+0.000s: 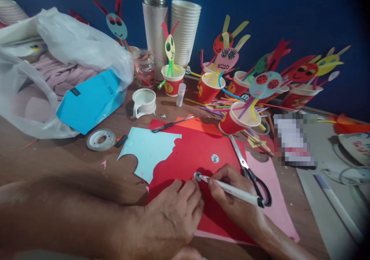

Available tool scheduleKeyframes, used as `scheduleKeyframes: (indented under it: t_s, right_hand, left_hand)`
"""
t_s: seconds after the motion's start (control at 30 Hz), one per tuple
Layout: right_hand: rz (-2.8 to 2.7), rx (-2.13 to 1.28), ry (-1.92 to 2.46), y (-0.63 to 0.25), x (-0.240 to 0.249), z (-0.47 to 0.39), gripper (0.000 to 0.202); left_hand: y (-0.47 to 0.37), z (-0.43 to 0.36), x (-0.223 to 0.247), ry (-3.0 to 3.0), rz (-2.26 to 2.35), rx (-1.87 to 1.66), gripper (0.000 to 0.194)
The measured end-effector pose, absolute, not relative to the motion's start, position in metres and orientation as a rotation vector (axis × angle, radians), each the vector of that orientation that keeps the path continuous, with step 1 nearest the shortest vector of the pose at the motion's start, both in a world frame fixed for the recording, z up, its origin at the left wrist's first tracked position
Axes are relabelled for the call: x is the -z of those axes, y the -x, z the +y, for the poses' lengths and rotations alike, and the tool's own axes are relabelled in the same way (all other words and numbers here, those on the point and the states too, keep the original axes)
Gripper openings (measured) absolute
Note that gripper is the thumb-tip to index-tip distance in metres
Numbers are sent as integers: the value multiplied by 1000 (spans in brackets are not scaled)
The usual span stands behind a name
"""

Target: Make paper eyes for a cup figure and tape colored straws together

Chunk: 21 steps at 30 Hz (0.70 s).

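My right hand [234, 196] grips a white marker pen [235, 189], its tip touching a small light blue paper circle [197, 176]. Curled on the red paper [185, 159], my left hand [177, 206] pins the edge of that circle with its fingertips. A dark mark shows on the circle, too small to read. Just above lies a second blue circle [214, 158] with "Hi" lettering. Scissors [248, 171] with black handles rest beside my right hand, partly behind it. Cut light blue paper [147, 146] and pink paper [277, 186] lie around the red sheet.
Red paper cups [209, 90] with paper-faced figures stand along the back. A plastic bag [83, 40], clear tape roll [101, 139], white cup [144, 102], glue stick [180, 95] and black pen [169, 125] sit left of centre. A blurred phone-like object [295, 140] lies right.
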State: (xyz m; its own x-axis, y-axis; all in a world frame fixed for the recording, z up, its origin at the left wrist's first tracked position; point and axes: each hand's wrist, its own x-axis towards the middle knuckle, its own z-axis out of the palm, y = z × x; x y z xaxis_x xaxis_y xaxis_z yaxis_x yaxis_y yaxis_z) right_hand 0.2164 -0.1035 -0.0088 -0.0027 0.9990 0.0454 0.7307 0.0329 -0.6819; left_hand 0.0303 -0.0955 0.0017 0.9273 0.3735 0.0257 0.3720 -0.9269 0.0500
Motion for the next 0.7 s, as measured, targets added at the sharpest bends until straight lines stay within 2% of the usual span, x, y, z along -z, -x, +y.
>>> scheduleKeyframes:
  t_s: [0.17,0.33,0.57,0.7]
  right_hand:
    - [-1794,-686,1748,-217,8,-103,19]
    - [-1819,-684,1720,-219,11,-103,16]
    - [-1799,-779,1739,-222,9,-103,16]
    - [-1807,-716,1745,-224,11,-104,15]
  left_hand:
    - [-33,-92,-3,-2911,714,-73,60]
    - [-30,-91,1,-2893,790,-112,63]
    - [-31,-87,2,-2912,720,-81,61]
    - [-32,-85,-2,-2914,669,9,60]
